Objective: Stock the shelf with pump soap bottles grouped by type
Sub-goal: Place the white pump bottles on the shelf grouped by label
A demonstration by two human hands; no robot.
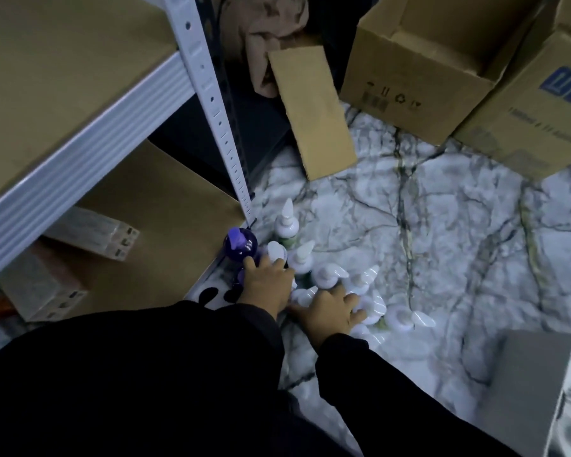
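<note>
A: Head view: on the left you are seeing the metal shelf (80,127), and its lower board (165,206) is carrying two wrapped packs (93,232) at the far left. No pump bottle is standing on this board.

B: And where are your bottles sitting?

A: They are all standing on the marble floor (442,245), just beside the shelf post (218,113). The purple bottle (241,244) is standing nearest the post, at the corner of the board. To its right the white pump bottles (330,275) are crowding together in a tight group.

B: What are your hands doing?

A: Your left hand (267,282) is reaching down with fingers spread, resting on the tops between the purple bottle and one white pump (276,250). If it is gripping something, I cannot tell, because the picture is blurred. Your right hand (330,311) is lying spread over the white pumps, touching them, and I cannot tell if it is clasping one.

B: And further right?

A: Open cardboard boxes (419,67) are sitting at the top right, well apart from the bottles.
</note>
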